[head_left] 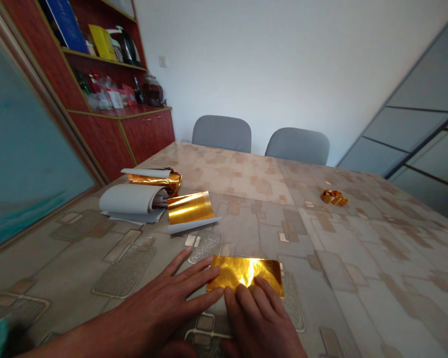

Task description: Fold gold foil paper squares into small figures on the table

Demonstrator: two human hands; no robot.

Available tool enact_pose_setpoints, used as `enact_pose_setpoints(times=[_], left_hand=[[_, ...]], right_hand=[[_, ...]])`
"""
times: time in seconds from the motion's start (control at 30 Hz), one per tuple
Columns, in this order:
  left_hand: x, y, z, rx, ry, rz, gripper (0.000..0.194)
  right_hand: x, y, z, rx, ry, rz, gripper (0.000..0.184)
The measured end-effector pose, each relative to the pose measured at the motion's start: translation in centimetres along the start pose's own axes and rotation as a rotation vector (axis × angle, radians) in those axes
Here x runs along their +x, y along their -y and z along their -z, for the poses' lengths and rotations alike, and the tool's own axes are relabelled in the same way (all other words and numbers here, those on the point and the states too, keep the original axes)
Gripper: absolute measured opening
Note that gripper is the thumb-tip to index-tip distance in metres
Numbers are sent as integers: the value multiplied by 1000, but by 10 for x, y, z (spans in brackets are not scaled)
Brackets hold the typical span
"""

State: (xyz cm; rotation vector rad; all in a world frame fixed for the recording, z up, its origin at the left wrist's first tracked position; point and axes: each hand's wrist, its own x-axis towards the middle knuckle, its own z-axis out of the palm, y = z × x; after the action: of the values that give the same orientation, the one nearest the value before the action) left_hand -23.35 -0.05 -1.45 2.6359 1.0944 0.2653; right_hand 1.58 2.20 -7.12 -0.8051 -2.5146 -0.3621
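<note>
Gold foil sheet (pixel 245 273), light and easily creased, best taken by its edges, lies lower centre under the open right hand (pixel 259 318); open left hand (pixel 164 303) just beside it, neither gripping.

Foil sheet (pixel 245 275) on desk (pixel 362 258), under right grip (pixel 257 318), just right of left grip (pixel 164 303). Ahead of both grips: second foil sheet (pixel 191 208), rolled paper stack (pixel 134 201) to its left. Crumpled foil (pixel 334 197) farther ahead, right. Two chairs (pixel 222 133) behind desk.
</note>
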Motion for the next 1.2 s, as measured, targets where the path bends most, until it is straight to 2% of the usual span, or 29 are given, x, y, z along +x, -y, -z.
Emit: enact_pose_setpoints(times=[0.2, 0.33, 0.37, 0.43, 0.53, 0.67, 0.73, 0.83, 0.9, 0.93, 1.03, 1.2], left_hand=[[-2, 9, -1, 84, 12, -19, 80], [0, 9, -1, 97, -4, -23, 74], [2, 8, -1, 95, -12, -24, 74], [6, 7, -1, 87, -33, -26, 70], [17, 3, 3, 67, -51, -11, 62], [34, -6, 8, 30, -38, 32, 50], [40, -10, 7, 19, -30, 82, 42], [45, -14, 2, 3, -35, 126, 35], [46, -13, -1, -15, -76, 125, 32], [46, -11, -2, -22, -99, 133, 27], [48, -7, 0, -45, -125, 170, 14], [47, 1, 2, -40, -123, 122, 13]], right_hand=[[-8, -16, 14, 12, -40, -66, 28], [-21, -35, 32, -35, -37, -54, 32], [-24, -41, 37, -54, -20, -28, 32], [-28, -52, 47, -80, 95, 22, 29], [-27, -64, 58, -101, 155, 48, 30], [-10, -62, 65, -151, 173, -99, 24], [4, -54, 63, -67, 156, -136, 19], [25, -36, 51, 213, 104, -125, 7], [35, -26, 38, 314, 176, -112, 20], [38, -23, 31, 309, 171, -102, 25], [42, -21, 14, 196, 94, -22, 23], [41, -25, 10, 97, 27, 84, 22]])
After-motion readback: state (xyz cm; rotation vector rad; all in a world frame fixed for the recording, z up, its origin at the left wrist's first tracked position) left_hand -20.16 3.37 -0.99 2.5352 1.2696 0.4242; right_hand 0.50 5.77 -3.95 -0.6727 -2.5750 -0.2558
